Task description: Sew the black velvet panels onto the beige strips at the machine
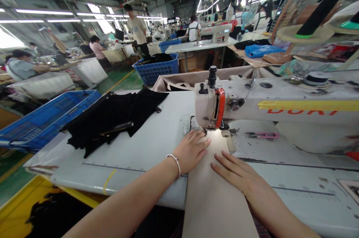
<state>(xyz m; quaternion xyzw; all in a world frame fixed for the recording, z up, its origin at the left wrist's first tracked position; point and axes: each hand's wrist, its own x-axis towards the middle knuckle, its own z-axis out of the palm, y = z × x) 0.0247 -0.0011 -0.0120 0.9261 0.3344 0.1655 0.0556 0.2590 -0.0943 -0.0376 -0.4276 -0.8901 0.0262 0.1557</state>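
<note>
A long beige strip of material (215, 200) runs from my lap up over the table edge to beneath the needle of the sewing machine (210, 105). On its left edge, close to the presser foot, lies my left hand (193, 150), fingers stretched out and a bracelet on the wrist. My right hand (238, 172) rests flat on the strip's right side, a little nearer to me, with its fingers apart. Both palms face down, pressing on the material. Right of the needle, pink-handled thread snips (263, 135) lie on the machine bed.
Black fabric pieces with zippers (112, 118) are piled on the table's left. Blue crates (50, 118) stand beyond it, and a yellow bin (17, 208) holding black pieces is at lower left. Thread cones (316, 17) rise at right. Several people work in the background.
</note>
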